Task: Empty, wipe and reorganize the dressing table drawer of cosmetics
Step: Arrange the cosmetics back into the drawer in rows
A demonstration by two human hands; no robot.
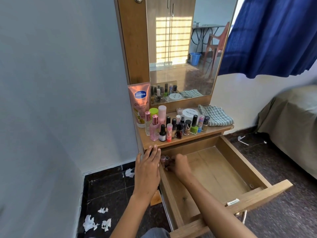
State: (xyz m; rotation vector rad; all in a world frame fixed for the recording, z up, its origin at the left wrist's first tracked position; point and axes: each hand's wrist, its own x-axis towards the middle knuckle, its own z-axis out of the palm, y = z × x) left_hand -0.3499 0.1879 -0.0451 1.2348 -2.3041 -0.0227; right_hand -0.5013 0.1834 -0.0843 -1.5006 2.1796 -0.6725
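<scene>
The wooden drawer (228, 169) stands pulled out, its floor mostly bare. In its far left corner my right hand (180, 164) curls its fingers round small nail polish bottles (163, 159). My left hand (148, 166) rests flat with straight fingers on the drawer's left side and the front edge of the dressing table top (212, 132). Several cosmetics stand on that top: a Vaseline tube (139, 103), pink perfume bottles (154, 128), nail polish bottles (187, 127) and a white round tub (189, 113). A checked cloth (217, 115) lies at the right end.
The mirror (187, 48) rises behind the table top. Crumpled white tissues (96, 222) lie on the dark floor at the left. A blue curtain (274, 36) hangs at the upper right, and a bed (291, 127) stands to the right. A grey wall is on the left.
</scene>
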